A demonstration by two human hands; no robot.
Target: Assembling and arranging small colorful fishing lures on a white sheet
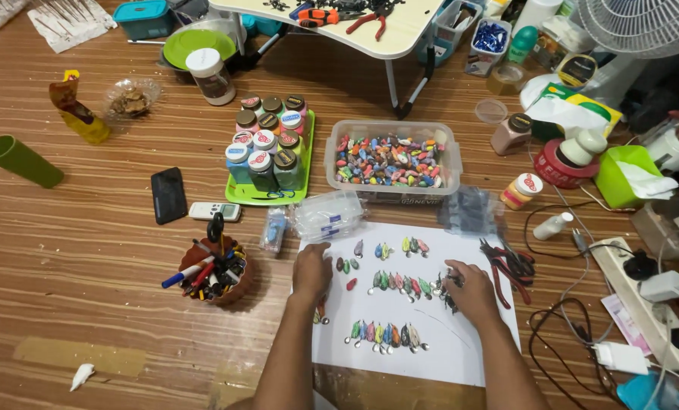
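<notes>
My left hand point(311, 271) lies flat, palm down, fingers loose on the smooth white paper sheet point(461, 357), my right hand point(472, 291) curls at three o'clock, pinching a dark lure point(447, 291) beside the row of glossy teardrop lures point(404, 285) on the wood-grain floor point(89, 250).

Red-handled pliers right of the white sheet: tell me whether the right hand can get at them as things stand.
Probably yes. The right hand rests on the white sheet, and the red-handled pliers lie just beside it on the floor, with nothing between them.
</notes>
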